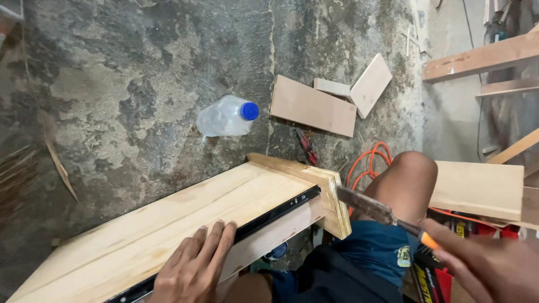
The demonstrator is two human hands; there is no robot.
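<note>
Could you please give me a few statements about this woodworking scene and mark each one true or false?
1. The left hand rests flat on the pale wooden panel. True.
2. The plastic bottle has a red cap. False: the cap is blue.
3. The right hand holds a chisel whose blade touches the panel's end. True.
4. The bottle stands on the panel. False: it lies on the concrete floor.
5. An orange cable lies coiled on the floor. True.
</note>
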